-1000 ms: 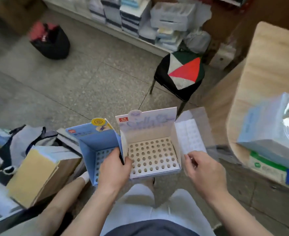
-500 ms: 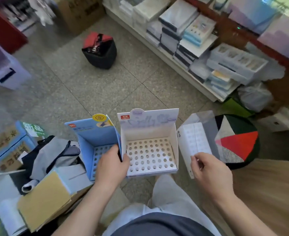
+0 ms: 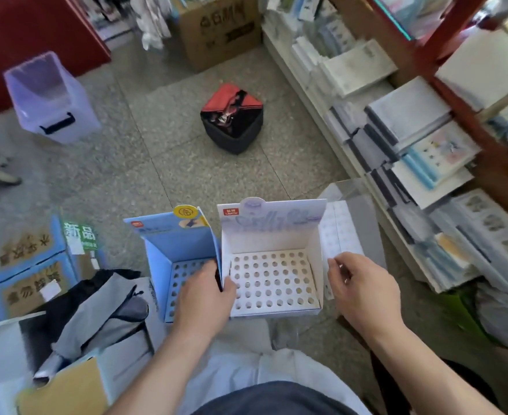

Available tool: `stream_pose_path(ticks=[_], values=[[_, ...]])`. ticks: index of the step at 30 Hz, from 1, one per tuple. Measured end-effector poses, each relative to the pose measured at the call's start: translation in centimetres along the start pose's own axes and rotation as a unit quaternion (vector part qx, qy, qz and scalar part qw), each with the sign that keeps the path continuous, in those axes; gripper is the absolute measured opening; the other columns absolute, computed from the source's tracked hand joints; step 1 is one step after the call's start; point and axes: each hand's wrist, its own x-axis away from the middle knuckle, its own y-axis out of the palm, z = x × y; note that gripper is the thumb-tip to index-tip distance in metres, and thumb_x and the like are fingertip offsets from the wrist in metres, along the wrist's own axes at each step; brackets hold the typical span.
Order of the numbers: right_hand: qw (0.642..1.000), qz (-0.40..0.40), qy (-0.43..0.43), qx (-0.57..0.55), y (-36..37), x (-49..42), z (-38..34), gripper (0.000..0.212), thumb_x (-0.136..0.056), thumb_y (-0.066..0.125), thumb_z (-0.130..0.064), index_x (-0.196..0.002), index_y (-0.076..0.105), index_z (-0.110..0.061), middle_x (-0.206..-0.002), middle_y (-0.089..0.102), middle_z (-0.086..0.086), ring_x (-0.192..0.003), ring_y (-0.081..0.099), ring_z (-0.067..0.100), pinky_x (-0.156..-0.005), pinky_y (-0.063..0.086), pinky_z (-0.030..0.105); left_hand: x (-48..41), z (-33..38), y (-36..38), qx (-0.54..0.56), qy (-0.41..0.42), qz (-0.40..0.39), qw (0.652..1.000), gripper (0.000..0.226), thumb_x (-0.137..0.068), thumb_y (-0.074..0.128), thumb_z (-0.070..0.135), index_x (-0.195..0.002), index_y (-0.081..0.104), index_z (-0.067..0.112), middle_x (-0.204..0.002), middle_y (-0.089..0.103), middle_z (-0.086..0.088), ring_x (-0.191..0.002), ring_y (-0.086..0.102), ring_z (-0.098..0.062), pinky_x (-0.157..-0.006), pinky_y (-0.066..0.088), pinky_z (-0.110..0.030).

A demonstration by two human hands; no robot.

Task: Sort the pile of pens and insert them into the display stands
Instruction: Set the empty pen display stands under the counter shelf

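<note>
Above the person's lap, three display stands are hanging side by side over the floor. The white stand [image 3: 272, 235] is sitting in the middle, its holed tray facing up. The blue stand [image 3: 169, 250] is pressing against it at 9 o'clock, and the clear stand [image 3: 341, 232] with a white holed panel is leaning just beside it at 3 o'clock.

The left hand [image 3: 205, 298] is gripping the two walls where the blue and white stands are meeting, its fingers [image 3: 208, 269] curling into the blue one and the thumb reaching into the white one. The right hand [image 3: 363, 292] is pinching the near edge of the clear stand between narrowly closed fingers [image 3: 341, 262].

At 12 o'clock from the white stand a red-and-black bag [image 3: 231, 118] is resting on the floor, with a translucent bin [image 3: 49, 97] at 10 o'clock and stationery shelves [image 3: 396, 121] running along at 2 o'clock.
</note>
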Motion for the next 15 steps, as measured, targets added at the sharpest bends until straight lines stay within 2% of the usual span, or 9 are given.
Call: stream_pose_path(ticks=[4,8,12,15], values=[[0.999,-0.014,-0.003,0.028,0.2,-9.3,-4.5,0.028,-0.097,0.057,-0.035,-0.071,0.057,-0.026,-0.065,0.056,-0.010,-0.054,0.052,0.009,-0.051,0.044,0.031,-10.2,2.8,-4.2,0.009,-0.004,0.013,1.000,0.004,-0.092,0.058,0.031,-0.093,0.057,0.027,-0.088,0.067,0.008,-0.081,0.060,-0.021,-0.070,0.052,-0.038],[0.999,-0.015,0.006,0.041,0.2,-17.3,-8.5,0.031,-0.094,0.062,-0.031,-0.065,0.051,-0.027,-0.058,0.050,-0.011,-0.048,0.047,0.006,-0.043,0.035,0.024,-19.6,5.8,-9.2,0.003,-0.009,0.016,1.000,0.006,-0.093,0.059,0.029,-0.089,0.054,0.028,-0.085,0.065,0.009,-0.077,0.055,-0.019,-0.066,0.043,-0.034],[0.999,-0.014,-0.005,0.039,-0.3,-27.2,-12.9,0.033,-0.093,0.065,-0.027,-0.064,0.049,-0.027,-0.056,0.048,-0.010,-0.045,0.045,0.010,-0.040,0.035,0.026,-29.9,9.7,-14.5,-0.009,-0.002,0.018,1.000,0.007,-0.093,0.059,0.027,-0.089,0.053,0.026,-0.086,0.064,0.008,-0.077,0.052,-0.018,-0.064,0.038,-0.033],[0.999,-0.013,-0.006,0.037,-1.2,-34.8,-16.0,0.037,-0.094,0.062,-0.028,-0.062,0.043,-0.028,-0.056,0.046,-0.009,-0.044,0.043,0.009,-0.040,0.028,0.025,-36.7,12.8,-17.6,-0.009,0.003,0.017,1.000,0.006,-0.093,0.059,0.025,-0.089,0.055,0.023,-0.085,0.065,0.009,-0.073,0.050,-0.014,-0.058,0.036,-0.032]])
